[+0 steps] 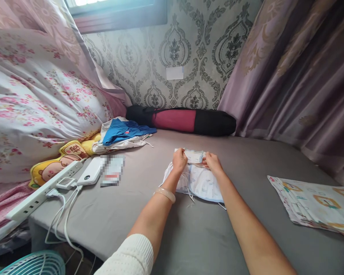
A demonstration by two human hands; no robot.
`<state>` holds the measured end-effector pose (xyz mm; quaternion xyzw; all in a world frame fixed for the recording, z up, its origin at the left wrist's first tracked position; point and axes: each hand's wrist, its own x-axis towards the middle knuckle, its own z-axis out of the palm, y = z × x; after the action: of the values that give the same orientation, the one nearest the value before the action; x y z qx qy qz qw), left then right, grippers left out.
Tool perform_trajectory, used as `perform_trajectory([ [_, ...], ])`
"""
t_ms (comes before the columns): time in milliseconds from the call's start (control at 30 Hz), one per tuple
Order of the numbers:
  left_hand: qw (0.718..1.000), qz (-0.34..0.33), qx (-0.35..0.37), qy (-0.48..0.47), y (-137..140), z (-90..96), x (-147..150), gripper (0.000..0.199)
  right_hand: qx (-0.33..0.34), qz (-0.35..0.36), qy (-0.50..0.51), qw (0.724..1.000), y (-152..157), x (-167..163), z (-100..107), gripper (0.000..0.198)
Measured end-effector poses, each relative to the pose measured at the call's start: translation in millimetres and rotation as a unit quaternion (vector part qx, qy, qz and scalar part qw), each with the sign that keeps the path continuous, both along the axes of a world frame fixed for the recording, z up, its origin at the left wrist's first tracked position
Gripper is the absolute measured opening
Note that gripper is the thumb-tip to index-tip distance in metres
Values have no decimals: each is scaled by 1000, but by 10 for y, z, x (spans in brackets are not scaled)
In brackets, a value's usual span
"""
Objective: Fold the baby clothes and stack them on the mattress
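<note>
A small white baby garment (205, 184) with light-blue edging, a faint print and thin ties lies on the grey sheet. My left hand (179, 159) pinches one side of its upper part, which looks folded or bunched into a narrow band. At the other end of that band, my right hand (213, 162) grips the cloth with curled fingers. The band is stretched between both hands, slightly above the lower part. My left forearm covers some of the garment's left side.
Left are a power strip (43, 191) with white cables, a power bank (91, 170), folded clothes (122, 131) and a yellow plush cushion (50, 168). A black-and-red roll bag (174, 120) lies by the wall; a folded printed cloth (315, 204) is at right. A fan (36, 263) stands below.
</note>
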<state>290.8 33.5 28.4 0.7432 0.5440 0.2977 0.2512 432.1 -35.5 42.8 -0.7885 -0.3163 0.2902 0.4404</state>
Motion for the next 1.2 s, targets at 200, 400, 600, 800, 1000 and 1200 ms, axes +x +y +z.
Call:
perform_trajectory([
  [200,978,-108,81,158,44,-88,-58,38,-20,150,-394,906,24,-205,-112,45],
  [400,944,-152,139,258,65,-281,-68,49,-83,259,-434,859,33,-342,-252,53],
  [600,934,-171,121,290,110,-322,-107,55,-102,266,-423,860,23,-334,-289,54],
  [800,945,-209,23,251,208,-16,-270,45,-107,263,-427,858,37,-342,-294,53],
  [1000,966,-147,-21,210,-84,369,-1108,53,-118,269,-428,855,65,-326,-311,54],
  [1200,952,-210,-96,202,-590,373,-1782,49,-124,285,-420,853,87,-302,-309,56],
])
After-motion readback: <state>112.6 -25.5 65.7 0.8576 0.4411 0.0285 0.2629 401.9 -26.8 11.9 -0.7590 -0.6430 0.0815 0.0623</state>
